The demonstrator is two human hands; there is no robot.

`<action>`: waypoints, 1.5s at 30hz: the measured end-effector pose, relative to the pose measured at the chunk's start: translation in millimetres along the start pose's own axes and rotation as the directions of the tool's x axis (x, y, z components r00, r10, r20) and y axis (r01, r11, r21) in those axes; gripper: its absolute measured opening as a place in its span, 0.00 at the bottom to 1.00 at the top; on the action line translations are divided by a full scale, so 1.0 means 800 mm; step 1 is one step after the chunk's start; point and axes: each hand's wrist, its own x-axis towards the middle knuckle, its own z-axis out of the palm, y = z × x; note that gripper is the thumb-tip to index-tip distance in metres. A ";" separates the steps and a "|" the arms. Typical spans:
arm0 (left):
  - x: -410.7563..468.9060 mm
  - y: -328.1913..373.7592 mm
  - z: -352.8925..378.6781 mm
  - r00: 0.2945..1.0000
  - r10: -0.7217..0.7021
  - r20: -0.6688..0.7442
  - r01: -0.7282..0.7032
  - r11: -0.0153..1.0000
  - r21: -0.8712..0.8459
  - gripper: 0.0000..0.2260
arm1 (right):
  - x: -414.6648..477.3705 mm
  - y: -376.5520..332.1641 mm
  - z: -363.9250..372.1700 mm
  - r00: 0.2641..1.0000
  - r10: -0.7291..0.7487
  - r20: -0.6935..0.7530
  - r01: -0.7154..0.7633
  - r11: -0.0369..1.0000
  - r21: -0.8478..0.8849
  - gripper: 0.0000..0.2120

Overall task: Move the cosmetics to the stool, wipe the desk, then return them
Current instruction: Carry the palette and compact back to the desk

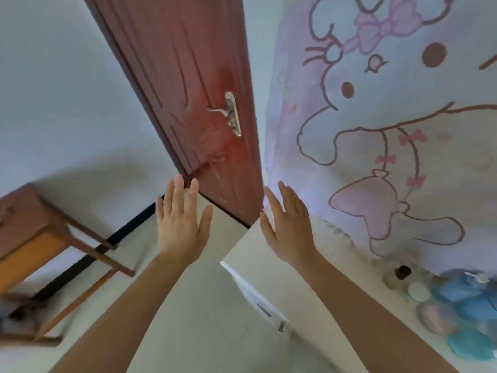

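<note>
Grips (pixel 183 222) (pixel 289 227) spread empty; cosmetics (pixel 441 302) on desk (pixel 349 267), right.

Soft daylight, blurred wide-angle edges

Cosmetics (pixel 454 313) cluster at the frame's lower right on the white desk (pixel 309 270): dark-capped bottle, round compacts, blue puffs. The wooden stool (pixel 35 238) stands at left.

you face a reddish grained wood door (pixel 188 76) with a shiny metal handle (pixel 231 113), beside a matt wooden stool (pixel 40 238) and smooth white desk (pixel 309 292).
</note>
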 end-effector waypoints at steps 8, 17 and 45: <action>-0.084 -0.290 -0.136 0.930 -0.290 -0.227 0.311 0.948 0.065 0.28 | 0.078 -0.303 0.121 0.932 -0.344 0.117 0.342 0.939 0.038 0.28; -0.216 -0.578 -0.245 0.813 -0.512 -0.276 0.563 0.812 0.151 0.28 | 0.069 -0.642 0.276 0.795 -0.553 0.249 0.516 0.833 0.200 0.30; -0.013 -1.156 -0.211 0.618 -0.764 -0.184 0.784 0.580 0.224 0.31 | 0.372 -1.053 0.697 0.703 -0.621 0.348 0.536 0.783 0.315 0.35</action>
